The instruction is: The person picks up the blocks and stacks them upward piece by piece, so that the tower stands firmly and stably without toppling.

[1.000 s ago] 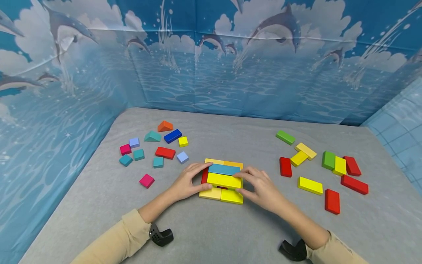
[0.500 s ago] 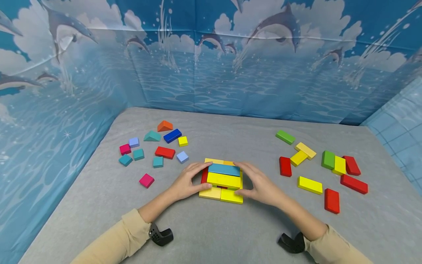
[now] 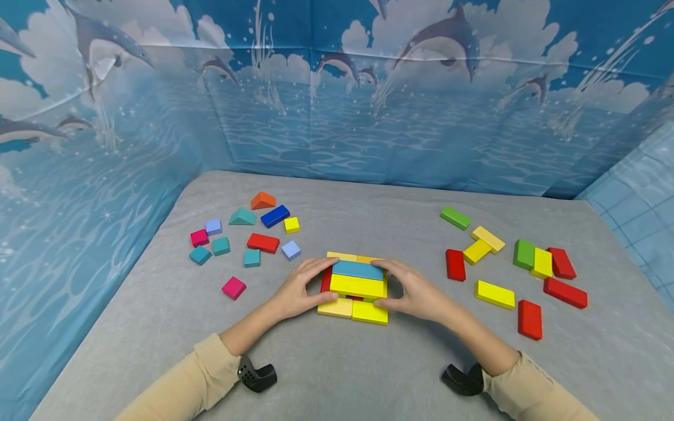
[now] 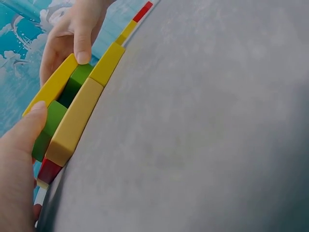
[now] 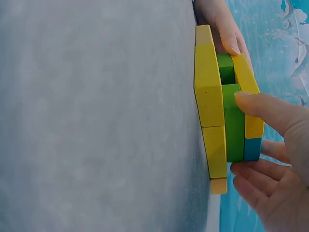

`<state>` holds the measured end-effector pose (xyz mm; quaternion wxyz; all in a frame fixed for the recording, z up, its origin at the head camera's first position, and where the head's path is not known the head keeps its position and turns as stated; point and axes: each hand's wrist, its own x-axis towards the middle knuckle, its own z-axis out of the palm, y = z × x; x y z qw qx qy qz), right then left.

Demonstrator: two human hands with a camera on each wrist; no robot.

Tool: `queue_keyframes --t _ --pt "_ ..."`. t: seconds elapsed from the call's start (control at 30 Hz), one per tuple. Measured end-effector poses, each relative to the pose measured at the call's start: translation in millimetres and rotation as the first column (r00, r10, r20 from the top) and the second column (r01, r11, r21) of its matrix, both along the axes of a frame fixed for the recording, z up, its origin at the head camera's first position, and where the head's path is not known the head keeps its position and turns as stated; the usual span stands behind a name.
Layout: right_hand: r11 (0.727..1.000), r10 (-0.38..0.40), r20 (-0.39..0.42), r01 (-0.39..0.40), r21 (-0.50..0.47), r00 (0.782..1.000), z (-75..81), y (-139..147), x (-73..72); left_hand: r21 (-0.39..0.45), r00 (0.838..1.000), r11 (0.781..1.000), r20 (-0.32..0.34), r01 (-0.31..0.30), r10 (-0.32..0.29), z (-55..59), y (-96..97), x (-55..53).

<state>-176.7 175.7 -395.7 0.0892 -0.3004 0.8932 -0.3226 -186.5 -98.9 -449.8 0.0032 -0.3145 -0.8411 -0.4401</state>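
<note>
Between my left hand (image 3: 301, 291) and my right hand (image 3: 416, 293) sits the block stack (image 3: 357, 278), which I pinch at both ends, thumbs on its near side and fingers beyond, with the yellow block (image 3: 358, 286) on top close to my thumbs and the blue block (image 3: 357, 269) beside it, nearer my fingertips.

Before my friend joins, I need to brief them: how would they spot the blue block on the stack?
On the grey surface, find the block stack between the left hand and right hand. On top, the blue block lies on the far side; its colour sets it apart from the yellow block beside it.
</note>
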Motion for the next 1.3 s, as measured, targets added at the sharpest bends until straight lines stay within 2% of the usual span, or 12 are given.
queue_keyframes --t 0.13,0.27,0.4,0.5,0.6,0.8,0.9,1.1,1.2,1.3 --pt "1.0 -0.012 -0.014 0.013 0.029 1.0 0.8 -1.2 1.0 0.024 1.0 1.0 0.022 0.01 -0.01 1.3 -0.3 -0.6" --pt "1.0 0.002 -0.031 -0.002 0.004 1.0 1.7 7.3 -1.0 0.039 0.997 0.998 0.063 0.039 -0.041 3.9 -1.3 -1.9" --pt "0.999 -0.019 -0.1 0.016 -0.036 0.995 10.1 36.2 -9.0 0.042 0.994 0.997 0.084 0.07 -0.073 9.9 -2.0 -4.6" --pt "0.996 -0.082 -0.128 0.077 -0.044 0.988 14.9 68.6 -18.1 0.024 0.99 0.996 0.104 0.088 -0.09 18.0 -1.3 -7.4" --pt "0.99 -0.138 -0.097 0.135 -0.037 0.986 12.2 100.7 -26.7 -0.014 0.984 0.994 0.142 0.108 -0.105 25.8 -0.2 -9.7" --pt "0.975 -0.213 0.056 0.209 0.07 0.975 1.9 139.6 -34.6 -0.076 0.975 0.987 0.184 0.141 -0.125 35.3 3.4 -12.9" --pt "0.969 -0.22 0.068 0.211 0.126 0.973 -1.4 145.8 -37.0 -0.098 0.974 0.985 0.191 0.144 -0.124 37.4 4.9 -13.5" --pt "0.948 -0.206 -0.017 0.204 0.246 0.978 -1.1 144.7 -39.5 -0.099 0.978 0.987 0.179 0.127 -0.108 35.6 6.3 -14.3" --pt "0.94 -0.209 -0.038 0.211 0.27 0.977 0.5 140.6 -40.4 -0.084 0.979 0.988 0.173 0.128 -0.112 33.0 6.8 -14.9" --pt "0.944 -0.198 -0.082 0.212 0.254 0.977 6.3 128.7 -38.6 -0.067 0.98 0.989 0.163 0.128 -0.116 30.6 7.2 -15.1"
